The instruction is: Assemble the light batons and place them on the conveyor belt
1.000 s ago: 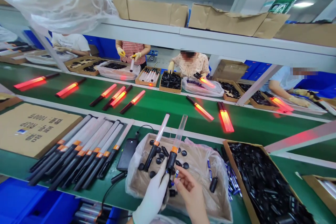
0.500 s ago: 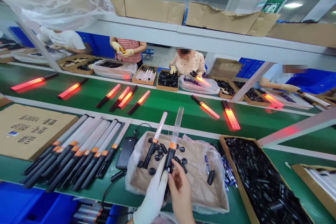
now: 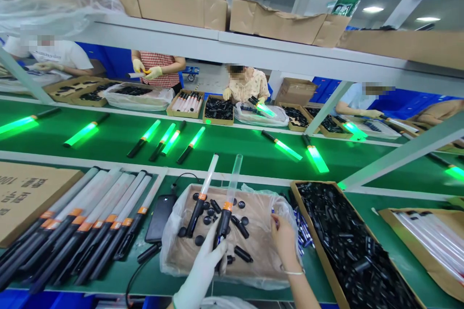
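My left hand [image 3: 206,260], in a white glove, is closed around the black handle of a light stick [image 3: 232,188] with an orange band and a clear, unlit tube. The stick points away from me, over a plastic-lined tray [image 3: 253,275]. My bare right hand [image 3: 284,239] is pinched at the tray's right side, on a small battery [image 3: 272,210] whose blue end shows at the fingertips. A second light stick [image 3: 196,213] lies in the tray's left part. Round black caps [image 3: 199,240] and a short black cylinder [image 3: 242,253] lie there too.
Light sticks [image 3: 97,224] are stacked at left, beside a black power bank [image 3: 160,217]. Loose batteries [image 3: 303,231] and a box of black parts [image 3: 348,246] stand at right. Green-lit sticks [image 3: 317,154] lie on the green belt [image 3: 232,147]. A sloping white post [image 3: 402,154] crosses at right; co-workers sit opposite.
My right hand has left the stick's handle and moved right to the battery. The left hand keeps its hold. Lit sticks turned from red to green. The view shifted slightly right.
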Demonstrator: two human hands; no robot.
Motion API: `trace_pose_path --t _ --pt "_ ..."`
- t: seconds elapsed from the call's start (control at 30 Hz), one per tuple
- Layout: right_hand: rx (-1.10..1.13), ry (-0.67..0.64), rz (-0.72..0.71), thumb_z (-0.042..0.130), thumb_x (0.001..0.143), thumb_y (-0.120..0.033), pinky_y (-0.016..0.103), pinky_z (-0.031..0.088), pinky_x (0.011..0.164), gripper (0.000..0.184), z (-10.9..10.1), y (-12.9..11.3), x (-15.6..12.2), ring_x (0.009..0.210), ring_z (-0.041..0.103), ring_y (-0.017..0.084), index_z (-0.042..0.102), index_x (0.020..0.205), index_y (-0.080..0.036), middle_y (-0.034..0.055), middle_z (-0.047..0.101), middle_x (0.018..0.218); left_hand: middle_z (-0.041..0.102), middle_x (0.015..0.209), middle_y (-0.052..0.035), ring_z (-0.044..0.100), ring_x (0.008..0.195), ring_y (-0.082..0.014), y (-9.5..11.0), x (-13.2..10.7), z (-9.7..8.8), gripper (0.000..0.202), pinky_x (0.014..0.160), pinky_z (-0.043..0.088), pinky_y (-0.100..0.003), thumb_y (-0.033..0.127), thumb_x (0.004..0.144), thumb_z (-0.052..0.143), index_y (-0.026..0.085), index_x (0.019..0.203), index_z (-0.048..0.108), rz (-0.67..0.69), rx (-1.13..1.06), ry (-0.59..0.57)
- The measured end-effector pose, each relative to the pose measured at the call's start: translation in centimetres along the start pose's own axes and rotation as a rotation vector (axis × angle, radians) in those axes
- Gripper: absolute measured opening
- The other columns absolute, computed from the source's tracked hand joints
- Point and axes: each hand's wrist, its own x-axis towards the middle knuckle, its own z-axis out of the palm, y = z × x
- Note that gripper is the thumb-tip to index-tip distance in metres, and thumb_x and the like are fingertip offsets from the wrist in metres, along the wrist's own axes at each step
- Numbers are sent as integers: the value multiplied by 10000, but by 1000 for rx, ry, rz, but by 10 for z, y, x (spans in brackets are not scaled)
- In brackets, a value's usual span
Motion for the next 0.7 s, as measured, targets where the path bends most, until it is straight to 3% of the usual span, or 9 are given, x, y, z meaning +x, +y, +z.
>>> trace_pose_path --t 0.13,0.23,0.37,0.47,0.6,0.7 --pt "-126 -28 -22 344 851 -224 342 448 872 429 6 21 26 942 631 259 665 1079 -54 184 668 1028 630 1052 -66 630 834 -151 2 -5 0 324 700 559 -323 350 901 560 146 1153 569 -58 -35 -2" --pt "-221 -42 -30 324 866 -181 349 438 866 447 19 25 33 973 615 269 619 1166 -34 208 637 1066 635 957 -46 611 708 -111 0 -7 1 330 597 539 -261 373 909 543 143 1144 565 -105 -51 7" --pt "-300 -48 -42 380 836 -139 327 434 869 432 26 28 39 997 604 260 605 1187 -25 221 603 1117 585 691 23 421 403 -34 -3 -8 1 483 348 315 -150 394 893 540 171 1313 458 -156 -69 26" --pt "-314 -57 -70 387 837 -154 325 442 872 435 20 31 41 993 605 252 611 1192 -42 207 609 1119 554 581 37 347 340 -36 -1 -8 -1 759 325 164 -147 317 783 596 206 1463 277 -171 -85 45" --pt "-270 -16 -107 397 847 -246 362 463 856 450 3 25 31 997 607 267 603 1218 -94 177 610 1162 507 508 45 349 380 -64 7 -10 0 960 363 146 -158 246 657 561 155 1514 139 -164 -114 44" --pt "-46 65 -88 489 821 -377 328 494 662 416 -12 2 12 691 632 200 633 1150 -169 107 675 968 457 493 60 333 411 -69 11 -10 5 935 384 152 -155 261 684 517 143 1519 114 -163 -112 59"
